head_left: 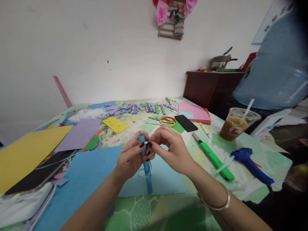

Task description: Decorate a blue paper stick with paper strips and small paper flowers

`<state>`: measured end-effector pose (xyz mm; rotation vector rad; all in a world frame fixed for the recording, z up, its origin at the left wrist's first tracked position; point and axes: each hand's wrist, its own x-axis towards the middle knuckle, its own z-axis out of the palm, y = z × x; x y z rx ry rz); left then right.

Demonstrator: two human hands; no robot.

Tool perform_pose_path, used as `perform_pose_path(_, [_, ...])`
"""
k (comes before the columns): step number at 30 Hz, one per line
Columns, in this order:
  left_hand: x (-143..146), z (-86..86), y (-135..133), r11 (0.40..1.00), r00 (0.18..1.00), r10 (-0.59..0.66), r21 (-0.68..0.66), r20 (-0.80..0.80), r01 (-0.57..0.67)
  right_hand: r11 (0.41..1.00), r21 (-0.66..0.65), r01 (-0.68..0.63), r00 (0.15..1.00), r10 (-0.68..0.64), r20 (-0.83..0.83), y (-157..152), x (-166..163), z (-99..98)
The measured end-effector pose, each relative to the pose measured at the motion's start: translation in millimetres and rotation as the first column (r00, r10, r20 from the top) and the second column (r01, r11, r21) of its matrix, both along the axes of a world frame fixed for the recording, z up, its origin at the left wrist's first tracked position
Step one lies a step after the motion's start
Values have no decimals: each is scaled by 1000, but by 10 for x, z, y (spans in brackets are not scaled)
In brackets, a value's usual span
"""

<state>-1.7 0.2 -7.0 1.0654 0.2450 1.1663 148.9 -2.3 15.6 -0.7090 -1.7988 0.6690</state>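
A rolled blue paper tube (147,179) stands upright before me, its top between my two hands. My left hand (131,155) grips it near the upper end, thumb on the front. With thumb and fingertips, my right hand (172,149) pinches a narrow light-blue paper strip (146,143) against the tube. A loose curl of blue strip (144,175) hangs around the tube's lower part. Beneath it lies a light-blue paper sheet (166,179), with a darker blue sheet (89,179) on the left.
Scissors (167,120), a black phone (186,123), a green utility knife (214,158) and a blue glue gun (252,165) lie to the right. A cup of iced tea (234,126) stands near the edge. Colored papers (36,150) and paper scraps (115,110) fill the left and back.
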Motion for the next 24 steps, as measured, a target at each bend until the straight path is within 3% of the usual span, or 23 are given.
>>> perform_pose_path(24, [-17,23,-25,997,997,-51,53,-57,54,996,84,6,994,-16,109,48,-17,58])
